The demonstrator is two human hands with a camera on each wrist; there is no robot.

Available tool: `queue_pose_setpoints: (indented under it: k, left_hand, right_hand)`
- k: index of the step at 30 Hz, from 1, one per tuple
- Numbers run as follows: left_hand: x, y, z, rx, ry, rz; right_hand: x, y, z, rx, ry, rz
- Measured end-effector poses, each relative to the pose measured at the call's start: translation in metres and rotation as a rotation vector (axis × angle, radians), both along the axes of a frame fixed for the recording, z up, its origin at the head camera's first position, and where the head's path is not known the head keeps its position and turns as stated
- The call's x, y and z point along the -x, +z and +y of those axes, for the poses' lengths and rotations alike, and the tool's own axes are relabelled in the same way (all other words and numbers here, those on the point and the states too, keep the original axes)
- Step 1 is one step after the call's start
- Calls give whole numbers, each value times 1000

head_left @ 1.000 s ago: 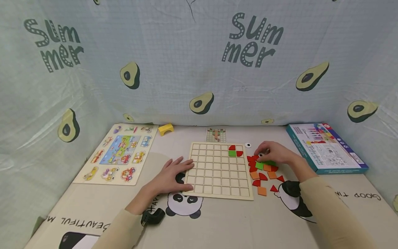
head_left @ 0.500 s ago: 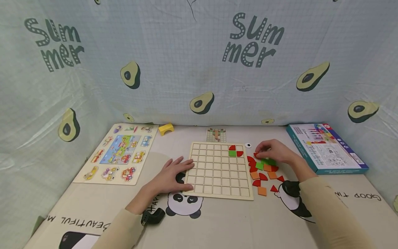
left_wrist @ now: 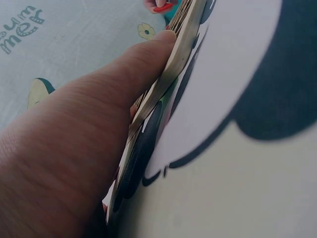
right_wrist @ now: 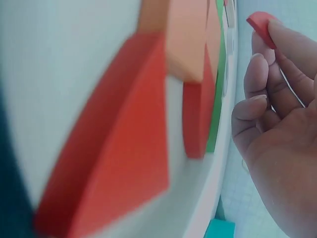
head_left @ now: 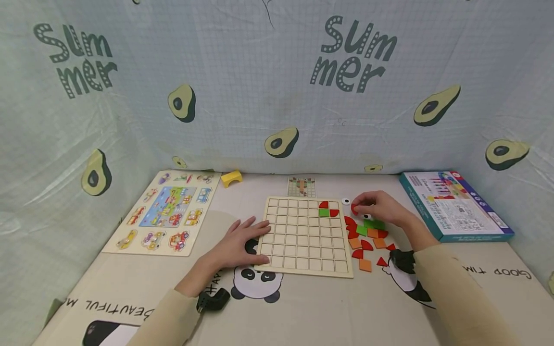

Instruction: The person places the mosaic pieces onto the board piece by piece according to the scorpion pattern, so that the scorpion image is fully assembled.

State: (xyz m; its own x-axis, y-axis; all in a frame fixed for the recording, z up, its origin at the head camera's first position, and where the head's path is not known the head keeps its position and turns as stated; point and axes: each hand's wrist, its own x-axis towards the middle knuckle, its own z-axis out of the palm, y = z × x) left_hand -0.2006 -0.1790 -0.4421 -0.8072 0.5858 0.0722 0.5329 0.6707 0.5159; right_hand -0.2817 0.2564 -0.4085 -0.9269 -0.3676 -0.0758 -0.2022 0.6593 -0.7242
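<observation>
A wooden grid board (head_left: 296,240) lies in the middle of the table. My left hand (head_left: 239,244) rests on its left edge with fingers spread; in the left wrist view the thumb (left_wrist: 148,52) lies over the board's edge. At the board's far right corner sit two red quarter-circle pieces and a green square (head_left: 324,212). My right hand (head_left: 383,209), right of that corner, pinches a red piece with a curved edge (right_wrist: 262,27) between thumb and fingertips, raised above the loose pieces. Below it lie red, orange and green tiles (head_left: 365,265).
Behind the board lies a small pattern card (head_left: 301,187). A vehicle puzzle board (head_left: 200,239) and a yellow arch block (head_left: 231,178) are at the left. A flat teal box (head_left: 459,206) lies at the right. A round eye piece (head_left: 346,201) sits beside the board.
My right hand has picked a red piece from the pile, raised it and moved slightly away from me. The left hand has stayed on the board's edge.
</observation>
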Motion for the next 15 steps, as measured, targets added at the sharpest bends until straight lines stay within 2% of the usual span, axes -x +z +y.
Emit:
queue_pose_setpoints:
  k: [5,10,15]
  left_hand:
    - [0,0,-1,5,4,-1]
    - [-1,0,-1,6,5,1]
    - [0,0,-1,3,-3,1]
  right_hand:
    - [2,1,-11,22,23,26]
    - [4,2,-26,107,23,-4]
    - [7,2,-41,129,17,-28]
